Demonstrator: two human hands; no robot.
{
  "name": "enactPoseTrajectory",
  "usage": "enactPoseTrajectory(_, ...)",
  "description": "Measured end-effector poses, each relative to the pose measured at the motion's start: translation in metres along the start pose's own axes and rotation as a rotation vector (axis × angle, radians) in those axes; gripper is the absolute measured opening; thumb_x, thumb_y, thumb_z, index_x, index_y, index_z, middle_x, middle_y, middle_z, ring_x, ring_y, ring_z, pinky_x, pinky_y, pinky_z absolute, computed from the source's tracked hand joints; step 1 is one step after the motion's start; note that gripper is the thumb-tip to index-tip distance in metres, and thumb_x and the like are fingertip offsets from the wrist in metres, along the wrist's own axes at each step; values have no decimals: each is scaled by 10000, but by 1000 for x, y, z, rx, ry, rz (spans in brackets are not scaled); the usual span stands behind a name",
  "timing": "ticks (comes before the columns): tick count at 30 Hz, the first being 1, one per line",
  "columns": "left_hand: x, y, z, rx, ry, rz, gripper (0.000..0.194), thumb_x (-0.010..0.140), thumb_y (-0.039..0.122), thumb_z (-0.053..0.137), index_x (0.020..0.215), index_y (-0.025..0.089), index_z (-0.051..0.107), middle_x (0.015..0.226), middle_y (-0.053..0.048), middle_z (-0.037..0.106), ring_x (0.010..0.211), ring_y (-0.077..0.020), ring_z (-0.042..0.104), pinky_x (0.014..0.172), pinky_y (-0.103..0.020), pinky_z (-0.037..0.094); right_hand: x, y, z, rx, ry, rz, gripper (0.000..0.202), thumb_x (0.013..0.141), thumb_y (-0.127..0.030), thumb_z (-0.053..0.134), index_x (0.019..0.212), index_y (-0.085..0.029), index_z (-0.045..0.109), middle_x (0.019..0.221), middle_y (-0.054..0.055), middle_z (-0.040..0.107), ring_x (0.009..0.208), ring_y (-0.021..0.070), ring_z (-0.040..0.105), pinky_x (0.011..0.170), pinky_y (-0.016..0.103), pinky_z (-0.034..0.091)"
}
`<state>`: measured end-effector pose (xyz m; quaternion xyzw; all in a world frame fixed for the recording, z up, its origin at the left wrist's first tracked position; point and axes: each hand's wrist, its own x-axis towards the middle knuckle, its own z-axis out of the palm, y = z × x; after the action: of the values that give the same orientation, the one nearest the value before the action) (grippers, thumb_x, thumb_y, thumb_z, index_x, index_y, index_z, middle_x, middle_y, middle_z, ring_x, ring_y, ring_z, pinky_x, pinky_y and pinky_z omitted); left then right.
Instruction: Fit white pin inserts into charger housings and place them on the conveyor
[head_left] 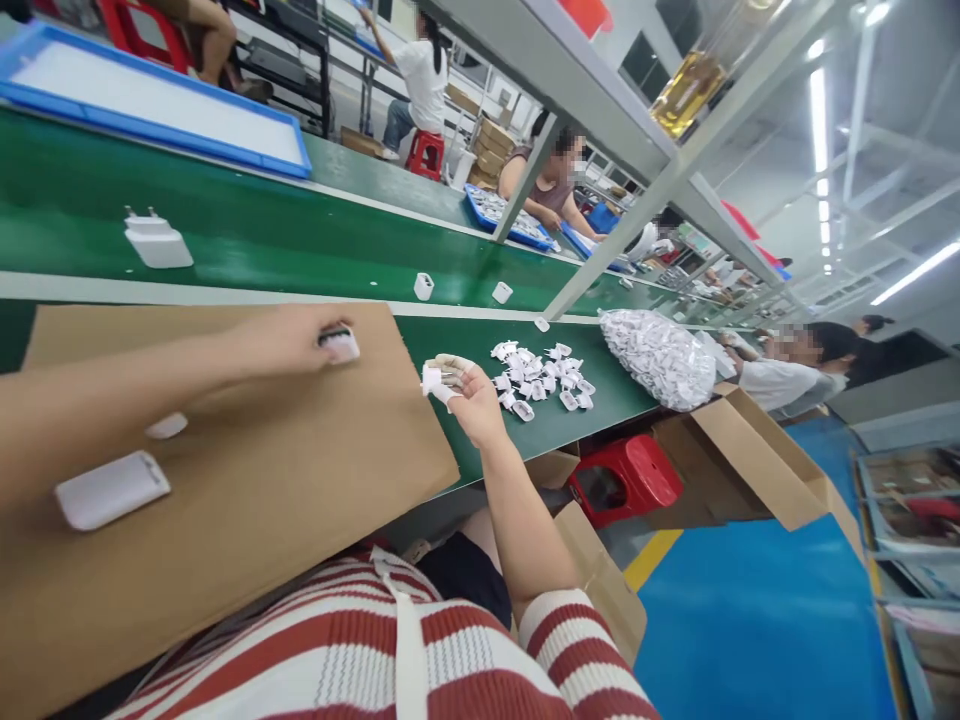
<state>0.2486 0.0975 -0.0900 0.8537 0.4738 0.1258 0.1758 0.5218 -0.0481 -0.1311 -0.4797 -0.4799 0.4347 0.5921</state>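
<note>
My left hand (296, 338) reaches in from the left above a brown cardboard sheet (322, 430), its fingers closed on a white casing (343, 344) with a dark end. To its right, my right hand (466, 395) pinches a small white plug part (433, 380); pale covers are on some of its fingertips. Beside that hand, a loose group of white plug parts (525, 375) lies on the green table. A larger white block (112, 490) and a small white piece (168, 426) rest on the cardboard.
Beyond a pale divider, a green belt (300, 240) carries a white plug adapter (157, 240) and small casings. A blue-rimmed tray (172, 150) stands behind. At right are a full plastic bag (660, 358), a red stool (630, 475) and open cartons (757, 455). Several people sit farther off.
</note>
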Motion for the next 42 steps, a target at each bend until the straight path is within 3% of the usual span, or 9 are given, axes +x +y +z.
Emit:
enactPoseTrajectory(3, -62, 26, 22, -43, -128, 48, 531, 958, 417, 585, 1448, 228, 666, 1398, -87, 718, 1182, -308, 683, 988, -402, 508, -9, 4, 10, -202, -37, -49, 408, 792, -328, 822, 1171, -233, 704, 1176, 78, 795, 1005, 212, 743, 868, 355, 616)
enactPoseTrajectory(6, -102, 38, 40, -134, -40, 30, 546, 931, 503, 586, 1384, 226, 713, 1259, -126, 743, 1181, -343, 664, 1000, -449, 513, -16, 13, 18, -529, -187, -132, 210, 914, -342, 753, 1101, -254, 785, 1108, 56, 813, 1019, 221, 726, 929, 387, 594)
enactPoseTrajectory(9, -118, 38, 55, -282, 33, -54, 556, 917, 637, 592, 1264, 239, 767, 954, -92, 731, 949, -313, 672, 841, -424, 522, -18, 25, 25, -576, -312, -98, 291, 921, -285, 759, 1209, -271, 794, 1099, 40, 823, 1032, 219, 743, 991, 399, 596)
enactPoseTrajectory(13, -121, 34, 70, -505, 30, -206, 625, 872, 761, 631, 1232, 268, 762, 741, -12, 658, 675, -229, 597, 661, -358, 449, -18, 24, 41, -502, -112, -142, 293, 940, -331, 780, 1221, -249, 781, 1110, 50, 821, 997, 206, 757, 966, 363, 615)
enactPoseTrajectory(19, -120, 31, 76, -589, 60, -177, 592, 850, 753, 638, 1141, 250, 748, 799, -20, 693, 692, -224, 620, 671, -362, 476, -19, 4, 68, -759, -366, -477, 265, 1016, -183, 617, 1202, -265, 787, 1136, 52, 808, 1109, 229, 697, 1017, 372, 576)
enactPoseTrajectory(26, -122, 29, 78, -605, 83, -105, 475, 899, 680, 634, 1077, 251, 731, 800, -14, 696, 690, -213, 635, 645, -349, 485, -15, 10, 73, -924, -471, -470, 304, 1016, -135, 582, 1229, -250, 766, 1098, 78, 790, 1121, 258, 684, 1039, 409, 560)
enactPoseTrajectory(31, -122, 26, 79, -598, 91, -87, 473, 906, 674, 644, 1095, 250, 735, 769, -2, 685, 662, -202, 621, 622, -344, 478, -15, 11, 73, -891, -448, -505, 324, 998, -111, 572, 1234, -233, 757, 1155, 87, 785, 1118, 255, 674, 1019, 397, 555)
enactPoseTrajectory(36, -122, 29, 77, -608, 89, -90, 422, 906, 645, 637, 1043, 254, 722, 855, -31, 723, 740, -234, 665, 683, -381, 515, -15, 5, 78, -962, -502, -462, 328, 958, -79, 558, 1175, -224, 757, 1056, 87, 778, 1098, 271, 667, 1010, 404, 561)
enactPoseTrajectory(42, -123, 31, 74, -577, 68, -111, 417, 916, 659, 617, 1021, 266, 713, 859, -44, 724, 760, -255, 670, 708, -405, 523, -20, -2, 82, -969, -483, -432, 390, 949, -55, 528, 1235, -224, 732, 1171, 105, 761, 1124, 283, 640, 1023, 420, 552)
